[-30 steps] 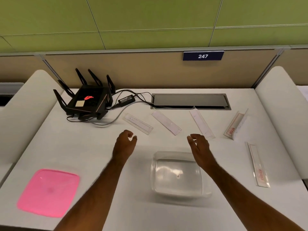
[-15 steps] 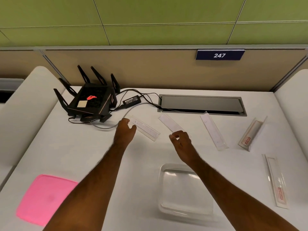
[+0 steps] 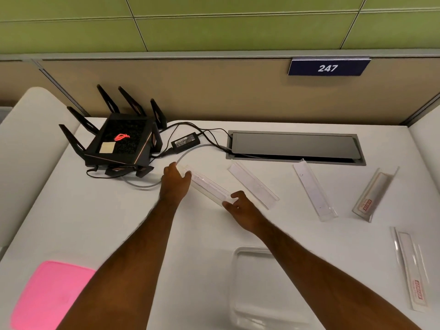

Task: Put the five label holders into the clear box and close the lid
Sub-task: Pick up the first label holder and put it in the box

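The nearest holder [image 3: 209, 185] lies slantwise toward the desk's [image 3: 95, 222] back left, each end taken by a hand: the left hand [image 3: 175, 178] pinches its far end, the right hand [image 3: 238, 203] its near end, probably because the strip is long and thin. Four more holders [image 3: 253, 184] fan toward the right edge. The box [image 3: 252, 287] waits open at the front edge, its pink lid [image 3: 51, 296] at the front left corner.

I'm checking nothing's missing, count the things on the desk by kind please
Label holders: 5
Clear box: 1
Pink lid: 1
Router: 1
Power adapter: 1
Total: 9
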A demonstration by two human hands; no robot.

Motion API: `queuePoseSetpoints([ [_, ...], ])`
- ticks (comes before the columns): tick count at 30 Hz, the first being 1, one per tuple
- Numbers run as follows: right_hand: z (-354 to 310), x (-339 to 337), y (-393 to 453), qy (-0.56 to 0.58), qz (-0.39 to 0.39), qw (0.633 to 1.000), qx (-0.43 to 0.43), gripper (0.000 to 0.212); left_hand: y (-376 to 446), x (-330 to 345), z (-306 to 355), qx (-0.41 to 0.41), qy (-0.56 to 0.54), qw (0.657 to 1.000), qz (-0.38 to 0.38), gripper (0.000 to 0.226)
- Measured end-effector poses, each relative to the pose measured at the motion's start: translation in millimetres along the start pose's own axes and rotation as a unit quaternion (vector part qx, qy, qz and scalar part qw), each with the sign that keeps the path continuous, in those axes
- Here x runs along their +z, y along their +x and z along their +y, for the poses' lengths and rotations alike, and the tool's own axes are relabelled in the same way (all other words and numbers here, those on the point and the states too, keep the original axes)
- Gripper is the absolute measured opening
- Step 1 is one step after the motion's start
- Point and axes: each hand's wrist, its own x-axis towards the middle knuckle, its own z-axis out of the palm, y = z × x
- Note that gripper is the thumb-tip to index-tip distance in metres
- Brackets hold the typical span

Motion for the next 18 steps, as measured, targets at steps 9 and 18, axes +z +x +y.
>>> queuePoseSetpoints([
  [9,4,17,23,0.194,-0.076,0.977,0.03,0.035,20,13,-8,0.006,0.009,1.0,-0.002,0.064],
  [18,4,27,26,0.22,-0.087,0.971,0.023,0.016,20,16,-7,0.014,-0.01,1.0,0.012,0.058],
])
